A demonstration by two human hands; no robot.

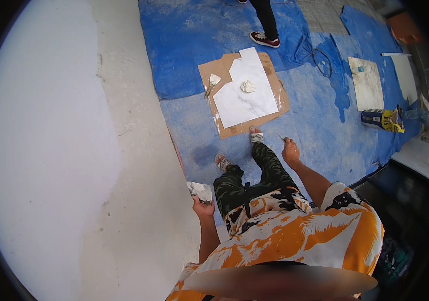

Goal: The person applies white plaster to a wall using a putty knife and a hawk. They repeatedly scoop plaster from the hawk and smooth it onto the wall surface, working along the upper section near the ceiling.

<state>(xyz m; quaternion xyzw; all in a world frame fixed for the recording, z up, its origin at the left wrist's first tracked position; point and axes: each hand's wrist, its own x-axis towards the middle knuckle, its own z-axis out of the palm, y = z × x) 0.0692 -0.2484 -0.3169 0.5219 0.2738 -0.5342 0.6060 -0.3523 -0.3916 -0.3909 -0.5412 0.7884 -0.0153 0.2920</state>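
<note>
My left hand [203, 207], low beside the wall, is closed on a flat plate [200, 191] smeared with white and grey paste. On the other side of my body my right hand [290, 151] grips a thin blade tool [280, 137]. Its narrow tip points away from me, and its exact kind is too small to tell. Past my feet lies a white marbled sheet [239, 103] on brown cardboard [280, 95]. A lump of white paste [248, 86] sits on the sheet. A paste-coated putty knife [212, 83] rests on the cardboard's left side.
A wall [134, 150], partly white and partly grey-beige, runs along my left. Blue sheeting [319, 135] covers the floor. Another person's shoe [264, 39] stands beyond the cardboard. At right are a blue and yellow bag [382, 120], a pale board [366, 83] and a dark cable loop [322, 62].
</note>
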